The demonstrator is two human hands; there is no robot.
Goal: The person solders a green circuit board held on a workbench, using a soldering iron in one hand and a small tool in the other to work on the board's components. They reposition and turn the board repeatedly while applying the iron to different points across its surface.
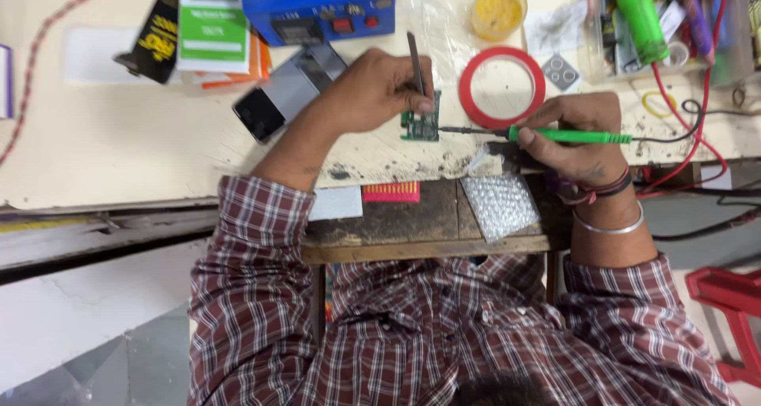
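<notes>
Fingers (412, 99) of the left hand (372, 91) pinch a thin metal tool (415, 61) that stands nearly upright, its lower end coming down onto the small green circuit board (421, 126), which lies on the worn surface (119, 148) right under that hand. The right hand (577, 133) is closed round a green-handled soldering iron (567, 136), whose long axis runs level toward the board, the dark tip meeting the board's near edge from the side of the red tape ring (502, 87). The left hand is the nearer of the two to the board, touching or all but touching it. Beyond the board sit a blue box-shaped unit (317, 6) and two phones (289, 89). The exact contact between tip, tool and board is too small to make out.
</notes>
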